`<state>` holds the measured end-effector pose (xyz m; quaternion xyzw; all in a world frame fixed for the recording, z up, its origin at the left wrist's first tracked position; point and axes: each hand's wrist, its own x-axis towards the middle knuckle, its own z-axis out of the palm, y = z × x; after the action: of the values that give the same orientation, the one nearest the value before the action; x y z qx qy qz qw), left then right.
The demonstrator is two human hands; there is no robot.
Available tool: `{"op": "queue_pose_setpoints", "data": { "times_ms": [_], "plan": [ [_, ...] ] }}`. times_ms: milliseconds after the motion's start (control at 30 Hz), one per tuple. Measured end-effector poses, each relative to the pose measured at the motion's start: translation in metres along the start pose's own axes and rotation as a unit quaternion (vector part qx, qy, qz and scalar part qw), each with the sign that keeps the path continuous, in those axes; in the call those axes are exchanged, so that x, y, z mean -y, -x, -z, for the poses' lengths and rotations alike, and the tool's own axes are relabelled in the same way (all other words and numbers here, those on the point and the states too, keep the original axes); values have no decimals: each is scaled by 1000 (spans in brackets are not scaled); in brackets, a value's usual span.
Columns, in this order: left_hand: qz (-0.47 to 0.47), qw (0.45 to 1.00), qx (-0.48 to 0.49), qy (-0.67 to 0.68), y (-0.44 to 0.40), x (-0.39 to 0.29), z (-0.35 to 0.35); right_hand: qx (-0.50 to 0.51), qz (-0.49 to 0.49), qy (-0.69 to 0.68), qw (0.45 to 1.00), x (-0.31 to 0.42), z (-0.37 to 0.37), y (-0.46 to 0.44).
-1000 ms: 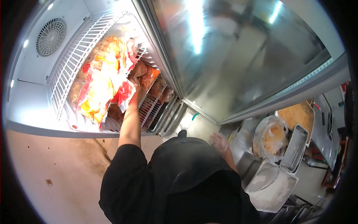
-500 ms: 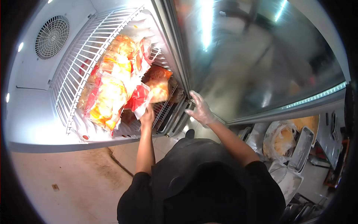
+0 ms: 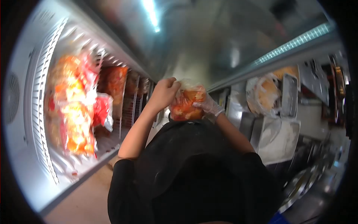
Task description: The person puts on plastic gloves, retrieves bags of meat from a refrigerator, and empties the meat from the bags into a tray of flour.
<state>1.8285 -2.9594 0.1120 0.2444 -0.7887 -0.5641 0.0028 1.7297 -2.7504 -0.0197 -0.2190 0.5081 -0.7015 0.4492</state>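
Note:
In front of my chest is a clear plastic bag of orange-red food pieces (image 3: 188,104), held between both hands. My bare left hand (image 3: 166,92) is closed on the bag's top left edge. My right hand (image 3: 209,106), in a clear plastic glove, grips the bag's right side, its fingers partly hidden by the bag. On my left, the lit fridge holds more bagged orange food (image 3: 76,125) on its lower level. Beside that lie a red and white plastic wrapper (image 3: 103,110) and another orange bag (image 3: 116,84).
The fridge's glass door (image 3: 201,41) stands open ahead of me. A white wire rack (image 3: 41,112) lines the fridge. To my right are a plastic-wrapped tan item (image 3: 263,95), a narrow metal tray (image 3: 289,96) and a pan with white powder (image 3: 283,140).
My left hand has come out of the fridge, and a bag of food is now between both hands. My right hand has closed on it. The view has turned to the right.

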Motion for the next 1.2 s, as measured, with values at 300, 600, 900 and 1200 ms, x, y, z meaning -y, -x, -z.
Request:
{"op": "queue_pose_setpoints", "data": {
  "times_ms": [300,600,900,1200],
  "plan": [
    [-152,919,359,61,-21,-75,-148,-349,84,-159,919,50,38,184],
    [-41,869,490,55,-14,-46,-313,-489,18,94,867,36,71,301],
    [-192,849,492,3,21,-12,-386,-676,134,233,686,-10,72,324],
    [-232,708,665,-59,5,-35,-393,-766,74,308,560,-28,73,306]
  ]
}}
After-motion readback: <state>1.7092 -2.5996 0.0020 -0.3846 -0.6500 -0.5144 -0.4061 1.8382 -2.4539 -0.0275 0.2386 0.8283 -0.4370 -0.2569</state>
